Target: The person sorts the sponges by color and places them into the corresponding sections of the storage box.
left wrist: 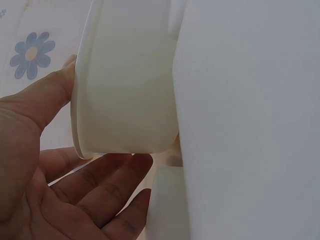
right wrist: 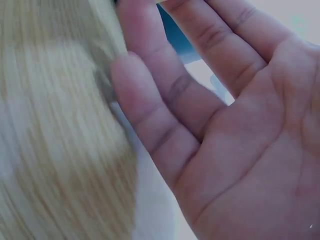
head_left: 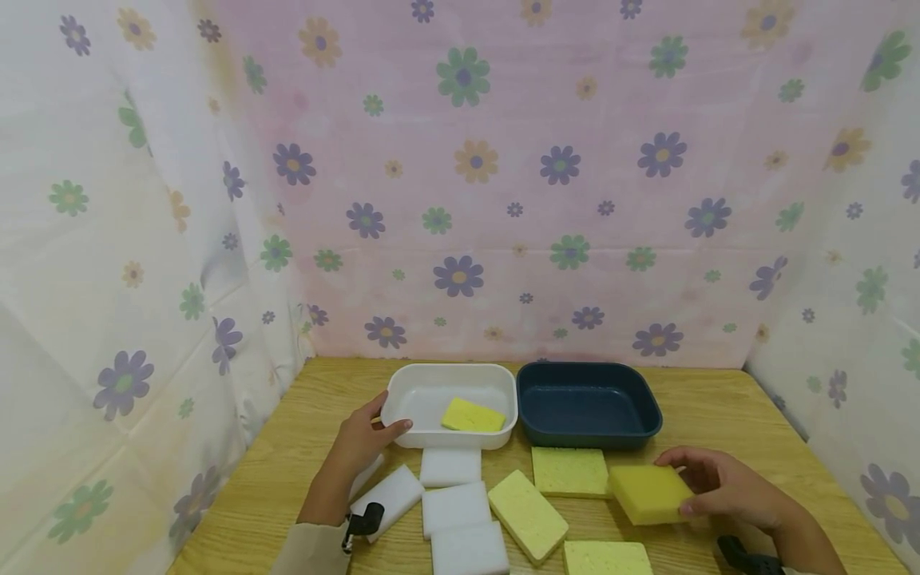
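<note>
I see the half-curled left hand [head_left: 361, 436] gripping the white tray [head_left: 431, 439] at eight o'clock, probably steadying it, the half-curled right hand [head_left: 724, 484] pinching a yellow sponge [head_left: 645, 493] five o'clock from the navy tray [head_left: 589, 438]

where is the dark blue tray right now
In the head view, the dark blue tray sits towards the far edge of the wooden table, right of centre, just right of the white tray, with a yellow sponge lying in front.
</note>
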The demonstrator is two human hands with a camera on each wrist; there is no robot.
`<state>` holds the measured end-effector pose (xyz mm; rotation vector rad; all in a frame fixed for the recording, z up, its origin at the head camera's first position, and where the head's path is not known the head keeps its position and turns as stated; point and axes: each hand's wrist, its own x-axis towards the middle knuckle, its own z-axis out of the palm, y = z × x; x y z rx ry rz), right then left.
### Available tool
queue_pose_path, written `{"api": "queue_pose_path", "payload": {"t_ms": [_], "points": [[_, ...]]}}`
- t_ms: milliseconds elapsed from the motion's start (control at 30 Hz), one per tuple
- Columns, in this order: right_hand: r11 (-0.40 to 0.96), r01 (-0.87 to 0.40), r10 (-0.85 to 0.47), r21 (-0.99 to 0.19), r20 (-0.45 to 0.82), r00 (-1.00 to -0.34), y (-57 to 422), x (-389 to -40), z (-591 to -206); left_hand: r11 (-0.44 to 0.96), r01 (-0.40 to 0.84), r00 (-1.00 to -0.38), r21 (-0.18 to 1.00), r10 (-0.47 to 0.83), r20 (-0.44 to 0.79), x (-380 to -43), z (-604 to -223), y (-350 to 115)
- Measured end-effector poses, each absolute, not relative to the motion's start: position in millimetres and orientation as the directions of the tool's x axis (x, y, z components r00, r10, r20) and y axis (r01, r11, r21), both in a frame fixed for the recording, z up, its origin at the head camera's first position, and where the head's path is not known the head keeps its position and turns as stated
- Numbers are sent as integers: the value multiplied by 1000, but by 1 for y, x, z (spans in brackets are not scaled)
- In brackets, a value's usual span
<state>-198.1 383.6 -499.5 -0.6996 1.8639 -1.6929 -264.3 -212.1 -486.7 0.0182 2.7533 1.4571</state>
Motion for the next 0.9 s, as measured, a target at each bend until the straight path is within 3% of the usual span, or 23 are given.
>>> {"api": "queue_pose_path", "payload": {"t_ms": [367, 700, 900], "points": [[18, -4, -691, -1000, -10, -723, 375, -197, -484, 565, -2, -1000, 825, 22, -18, -265, -486, -211], [124, -185, -581, -975, 80, -810, 354, -191, -458, 546, -8, -999, 838, 27, -27, -265, -488, -212], [179, -328, -502, -927, 201, -841, 332, -190, -428, 540, -4, -999, 842, 31, -25, -265, -488, -213]]}}
